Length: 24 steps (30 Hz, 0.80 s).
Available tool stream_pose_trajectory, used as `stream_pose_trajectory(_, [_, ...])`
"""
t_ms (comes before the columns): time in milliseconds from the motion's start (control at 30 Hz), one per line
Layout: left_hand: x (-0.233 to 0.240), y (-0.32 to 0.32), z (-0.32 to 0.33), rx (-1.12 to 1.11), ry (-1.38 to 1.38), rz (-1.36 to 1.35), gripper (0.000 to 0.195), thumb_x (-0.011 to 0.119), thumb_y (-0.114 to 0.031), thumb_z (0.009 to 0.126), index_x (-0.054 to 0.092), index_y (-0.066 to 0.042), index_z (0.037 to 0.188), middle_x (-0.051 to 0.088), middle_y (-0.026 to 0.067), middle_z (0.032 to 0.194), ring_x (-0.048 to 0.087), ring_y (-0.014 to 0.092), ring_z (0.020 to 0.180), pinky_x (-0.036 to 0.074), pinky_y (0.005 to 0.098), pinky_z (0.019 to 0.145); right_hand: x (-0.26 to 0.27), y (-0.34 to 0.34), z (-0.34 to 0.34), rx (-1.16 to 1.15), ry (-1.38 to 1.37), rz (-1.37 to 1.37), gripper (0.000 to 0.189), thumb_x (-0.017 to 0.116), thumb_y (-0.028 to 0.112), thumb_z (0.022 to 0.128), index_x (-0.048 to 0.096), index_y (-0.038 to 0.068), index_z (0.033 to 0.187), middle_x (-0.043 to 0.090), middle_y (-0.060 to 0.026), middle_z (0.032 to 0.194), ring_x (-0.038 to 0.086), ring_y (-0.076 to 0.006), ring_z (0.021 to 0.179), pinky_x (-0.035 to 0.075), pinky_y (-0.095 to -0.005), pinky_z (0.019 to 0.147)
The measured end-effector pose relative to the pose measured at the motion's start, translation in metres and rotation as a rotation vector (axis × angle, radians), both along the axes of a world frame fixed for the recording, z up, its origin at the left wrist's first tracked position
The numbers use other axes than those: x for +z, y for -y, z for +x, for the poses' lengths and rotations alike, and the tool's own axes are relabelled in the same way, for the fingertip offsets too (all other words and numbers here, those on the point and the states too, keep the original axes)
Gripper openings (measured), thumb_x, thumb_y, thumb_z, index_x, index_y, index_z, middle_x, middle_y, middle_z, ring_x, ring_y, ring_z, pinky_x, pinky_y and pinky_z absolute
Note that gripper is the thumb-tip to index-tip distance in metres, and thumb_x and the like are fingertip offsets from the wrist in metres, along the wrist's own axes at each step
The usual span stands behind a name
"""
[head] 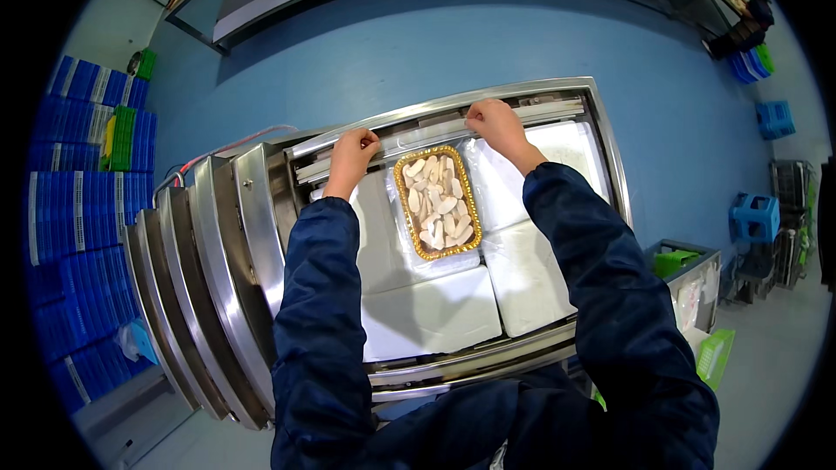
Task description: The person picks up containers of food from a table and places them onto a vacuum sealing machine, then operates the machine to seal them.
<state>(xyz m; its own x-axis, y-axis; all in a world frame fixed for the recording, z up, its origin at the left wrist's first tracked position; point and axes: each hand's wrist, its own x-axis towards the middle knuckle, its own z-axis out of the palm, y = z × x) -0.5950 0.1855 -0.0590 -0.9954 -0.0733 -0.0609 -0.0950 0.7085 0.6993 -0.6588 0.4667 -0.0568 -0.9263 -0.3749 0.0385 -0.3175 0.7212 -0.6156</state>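
Note:
A gold-rimmed tray [477, 225] of pale, elongated food pieces [436, 199] lies inside a clear plastic bag [482, 150]. It rests on white slabs [431, 313] in the stainless steel well of what looks like a chamber vacuum sealer [611, 163]. At the far seal bar [424, 134], my left hand [351, 158] pinches the left side of the bag's mouth. My right hand [501, 127] has its fingertips closed at the right side of that mouth, over the same bar. The film between the hands is hard to make out.
Ribbed stainless steel panels [209, 261] rise left of the well. Blue crates [91, 222] are stacked beyond them. Across the blue floor [392, 65] stands a long metal bench [261, 23]. At right are a grey bin [702, 274], a green basket [715, 356] and blue stools [754, 217].

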Motion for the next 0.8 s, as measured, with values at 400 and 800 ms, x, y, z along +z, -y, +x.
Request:
stream_pose_trajectory(400, [-0.003,-0.009,0.008,0.085,-0.017,-0.177,0.017,0.061,-0.017,0.077,0.063,0.000,0.078,0.063,0.0173,0.077,0.060,0.034,0.075,0.046,0.0407,0.066,-0.007,0.008,-0.006,-0.035,0.073,0.089,0.016,0.059,0.018,0.073,0.065,0.003,0.077,0.063,-0.0166,0.079,0.060,-0.0343,0.079,0.047,-0.0432,0.070])
stream_pose_trajectory(800, [-0.009,-0.015,0.007,0.135,-0.086,-0.344,0.016,0.063,-0.018,0.076,0.063,-0.002,0.077,0.062,0.0156,0.077,0.059,0.033,0.075,0.046,0.0417,0.065,-0.014,0.017,-0.006,-0.035,-0.041,0.272,0.016,0.054,0.015,0.075,0.062,0.001,0.078,0.062,-0.0177,0.082,0.058,-0.0356,0.082,0.046,-0.0449,0.073])
